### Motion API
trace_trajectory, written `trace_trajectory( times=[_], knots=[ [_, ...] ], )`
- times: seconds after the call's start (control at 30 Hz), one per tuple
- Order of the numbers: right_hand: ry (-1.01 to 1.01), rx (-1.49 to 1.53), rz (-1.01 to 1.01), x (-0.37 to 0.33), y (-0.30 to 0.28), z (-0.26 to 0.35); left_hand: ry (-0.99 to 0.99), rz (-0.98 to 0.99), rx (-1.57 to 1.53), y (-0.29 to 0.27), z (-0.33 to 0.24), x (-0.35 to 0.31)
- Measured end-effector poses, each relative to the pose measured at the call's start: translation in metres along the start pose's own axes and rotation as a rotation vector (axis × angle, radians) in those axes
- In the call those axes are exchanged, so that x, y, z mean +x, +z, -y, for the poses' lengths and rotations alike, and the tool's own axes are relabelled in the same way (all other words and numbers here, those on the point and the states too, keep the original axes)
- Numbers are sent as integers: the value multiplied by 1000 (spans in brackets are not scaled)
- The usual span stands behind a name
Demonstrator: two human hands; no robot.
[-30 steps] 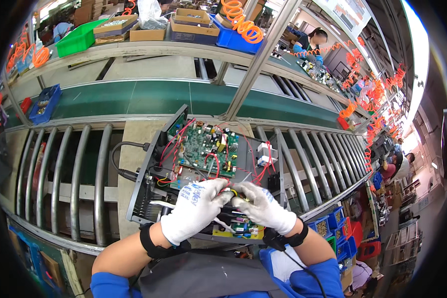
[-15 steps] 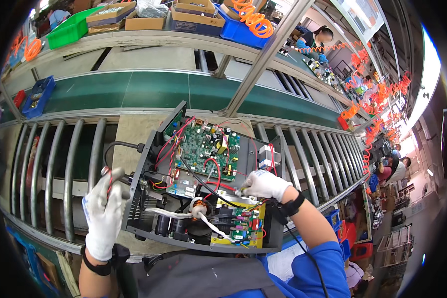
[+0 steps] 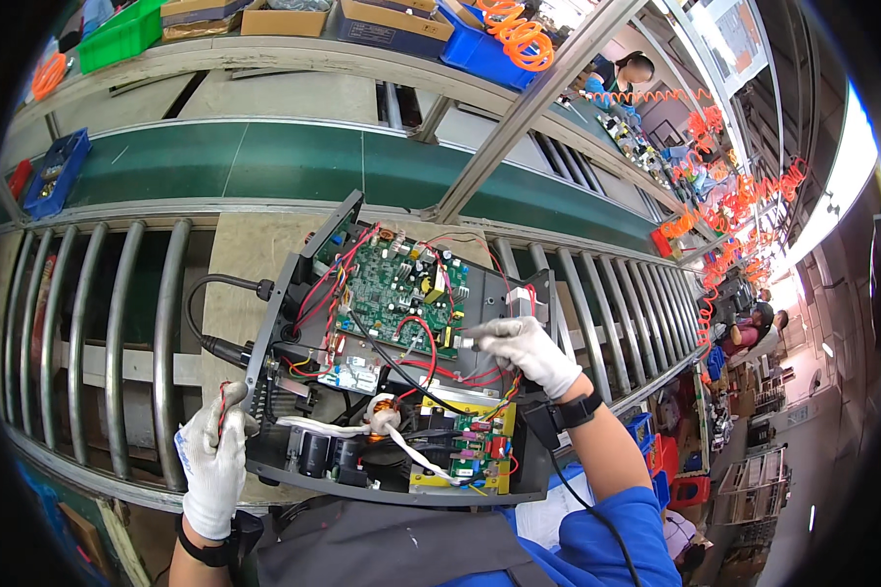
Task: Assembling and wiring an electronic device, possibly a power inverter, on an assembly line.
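- Chassis: open-topped, lying between the hands, its end panel just right of the left.
- Left hand: outside the chassis, fingers bent around a red-black wire.
- Right hand: over the chassis, fingertips drawn together beside the green board; whether they grip a plug I cannot tell.
- Change: a second ago both hands met over the chassis's middle; now they are well apart, the left moved outward, the right farther forward. Each hand is thus at its own spot, and the ring coil between them shows plainly.
- Beside them: a white block just beyond the right hand; a white cable right of the left hand.
- In the way: red leads left of the right hand; a black cord looping ahead of the left.
- Farther out: rollers to either side; a green belt, slanting post and boxes ahead; a co-worker ahead and rightward.
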State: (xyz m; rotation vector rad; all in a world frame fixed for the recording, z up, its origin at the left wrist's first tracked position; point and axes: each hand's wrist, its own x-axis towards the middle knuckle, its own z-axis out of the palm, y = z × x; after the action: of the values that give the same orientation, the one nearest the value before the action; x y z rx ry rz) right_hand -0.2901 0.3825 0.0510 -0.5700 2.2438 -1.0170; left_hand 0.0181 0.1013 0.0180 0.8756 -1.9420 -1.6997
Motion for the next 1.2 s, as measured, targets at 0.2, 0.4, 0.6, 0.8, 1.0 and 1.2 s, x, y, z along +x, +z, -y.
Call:
trace_trajectory(
  times=[0.2, 0.4, 0.6, 0.8, 1.0, 1.2],
  knots=[
    [-140, -359, -87, 10, 18, -15, 373, -94, 175, 11, 17, 0],
    [-238, -628, -150, 20, 26, -20, 349, -108, 197, 12, 15, -4],
    [-250, -744, -119, 20, 30, -6, 375, -112, 286, 11, 12, -2],
    [-156, -642, -32, 33, 26, 3, 357, -111, 297, 11, 14, -1],
    [-110, -553, -103, 35, 32, -8, 366, -117, 314, 12, 17, 0],
    [-89, -289, 53, 38, 13, -6, 214, 50, -76, 4, 11, 3]
  ],
)
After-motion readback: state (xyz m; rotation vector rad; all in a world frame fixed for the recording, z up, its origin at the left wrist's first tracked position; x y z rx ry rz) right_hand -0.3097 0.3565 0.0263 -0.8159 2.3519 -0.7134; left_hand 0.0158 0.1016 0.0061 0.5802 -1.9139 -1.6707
